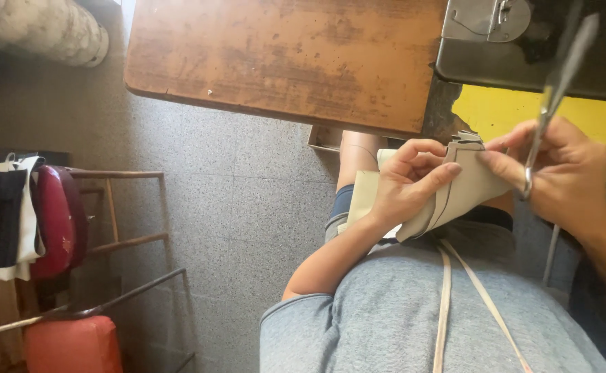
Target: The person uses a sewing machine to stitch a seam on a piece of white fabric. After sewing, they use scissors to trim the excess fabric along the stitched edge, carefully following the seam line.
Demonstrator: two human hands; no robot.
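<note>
The grey speckled floor (247, 200) takes up most of what I see, with wide open room to my left between my lap and the chairs. Above it runs the worn wooden table (282, 55), its rounded front edge just beyond my knees, and at the table's right end sits the black sewing machine (524, 55) over a yellow surface (510, 114). Far left stands a red padded chair (58, 221) with dark and white cloth hung on it, well apart from me.

Over my lap I hold a folded piece of beige fabric (472, 190), well short of the table's edge. My left hand (410, 183) is closed on its left side, thumb lying across the fold and fingers curled behind. My right hand (565, 173) pinches the fabric's upper right corner with its fingertips, and a pair of metal scissors (551, 97) hangs in that same hand, blades pointing up toward the machine; they look closed, though they are blurred. Two beige straps (444, 297) trail down over my grey shirt.
</note>
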